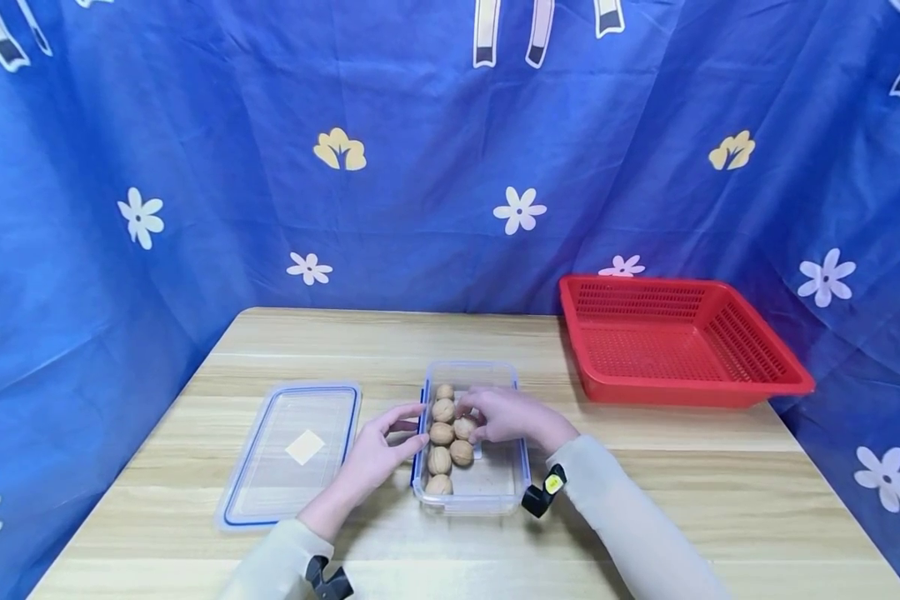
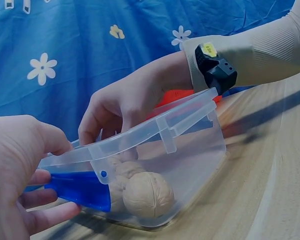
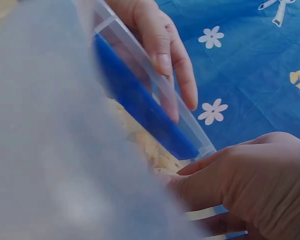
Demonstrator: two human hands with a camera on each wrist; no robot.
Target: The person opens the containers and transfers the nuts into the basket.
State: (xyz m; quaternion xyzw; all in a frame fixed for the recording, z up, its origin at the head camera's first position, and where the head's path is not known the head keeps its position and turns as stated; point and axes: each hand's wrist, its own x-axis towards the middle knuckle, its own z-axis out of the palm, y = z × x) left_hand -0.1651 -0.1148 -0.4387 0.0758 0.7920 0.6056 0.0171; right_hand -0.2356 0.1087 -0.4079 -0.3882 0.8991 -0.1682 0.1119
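Note:
A clear plastic box (image 1: 501, 483) with blue latches stands on the table, holding several walnuts (image 1: 439, 460). They form a column along its left wall, with more beside it. My right hand (image 1: 498, 412) reaches down inside, its thumb and fingers around a walnut (image 1: 465, 428) in the second column. Relaxed fingers of my left hand (image 1: 378, 446) touch the left wall and rim. In the left wrist view, that hand (image 2: 20, 170) lies against the blue latch (image 2: 80, 190). The right wrist view shows my right hand (image 3: 250, 185) low over the walnuts; a blurred pale surface covers much of it.
A clear lid (image 1: 288, 467) with a blue seal and a pale label lies left of the box. At the back right sits a red perforated basket (image 1: 690, 387). A blue patterned curtain (image 1: 420, 200) hangs behind the wooden table (image 1: 390, 333).

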